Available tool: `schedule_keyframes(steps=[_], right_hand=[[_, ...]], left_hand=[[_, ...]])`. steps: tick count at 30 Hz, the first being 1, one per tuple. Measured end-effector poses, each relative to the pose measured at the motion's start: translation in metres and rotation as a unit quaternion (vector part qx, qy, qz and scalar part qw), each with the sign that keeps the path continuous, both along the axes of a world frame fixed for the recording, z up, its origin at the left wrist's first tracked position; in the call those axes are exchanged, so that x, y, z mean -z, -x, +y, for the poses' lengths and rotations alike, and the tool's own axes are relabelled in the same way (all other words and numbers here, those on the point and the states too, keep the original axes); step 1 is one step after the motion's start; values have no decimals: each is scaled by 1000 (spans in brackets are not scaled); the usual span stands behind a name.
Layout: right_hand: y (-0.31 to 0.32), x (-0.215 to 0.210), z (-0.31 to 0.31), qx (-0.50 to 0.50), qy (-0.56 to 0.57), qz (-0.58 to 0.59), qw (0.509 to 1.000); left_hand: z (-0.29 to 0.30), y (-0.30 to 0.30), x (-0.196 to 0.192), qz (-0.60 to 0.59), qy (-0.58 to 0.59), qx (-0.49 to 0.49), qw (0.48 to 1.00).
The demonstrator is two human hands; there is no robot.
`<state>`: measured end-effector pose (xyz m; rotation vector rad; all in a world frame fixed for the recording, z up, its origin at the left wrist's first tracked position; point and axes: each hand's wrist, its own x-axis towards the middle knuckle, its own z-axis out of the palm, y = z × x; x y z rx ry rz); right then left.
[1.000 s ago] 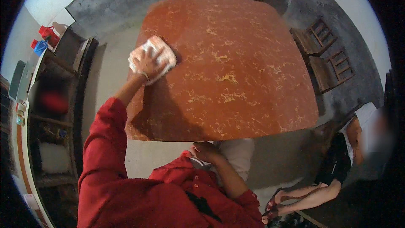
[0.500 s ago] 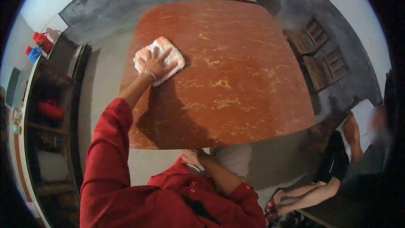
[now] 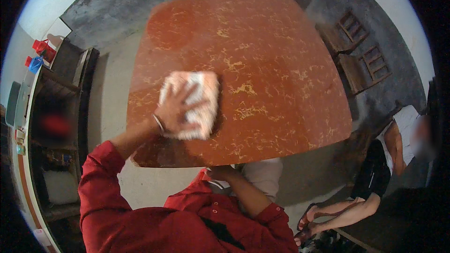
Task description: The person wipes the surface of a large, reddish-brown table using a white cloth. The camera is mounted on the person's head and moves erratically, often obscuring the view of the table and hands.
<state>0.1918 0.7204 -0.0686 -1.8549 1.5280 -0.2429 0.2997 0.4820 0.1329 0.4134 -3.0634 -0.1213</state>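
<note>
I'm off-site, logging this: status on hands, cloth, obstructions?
Left hand spread on cloth. Cloth on tabletop, near-left part. Right hand by shirt hem. Chairs off right, clear of cloth.

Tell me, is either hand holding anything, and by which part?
The left hand lies spread atop the orange-and-white cloth, not visibly gripping it. The right hand is by the red shirt; any grip is unclear.

Your cloth looks fluffy and matt — rough nap against the smooth, faintly glossy, marble-finish tabletop — while your shirt is matt fabric and the chairs look like dull wood.
</note>
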Motion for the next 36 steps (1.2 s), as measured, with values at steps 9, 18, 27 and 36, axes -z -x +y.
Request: schedule_keyframes(steps=[9,18,27,36], right_hand=[[-5,-1,-18,-22,-121,-56,991],[-9,36,2,94,15,-135,986],[-3,48,-8,40,-43,-98,993],[-21,90,-10,105,-262,-147,948]], left_hand=[[-103,142,17,5,46,-318,947],[69,100,14,12,-62,153,986],[-88,91,20,-3,12,-173,985],[-5,250,8,-36,71,-77,994]])
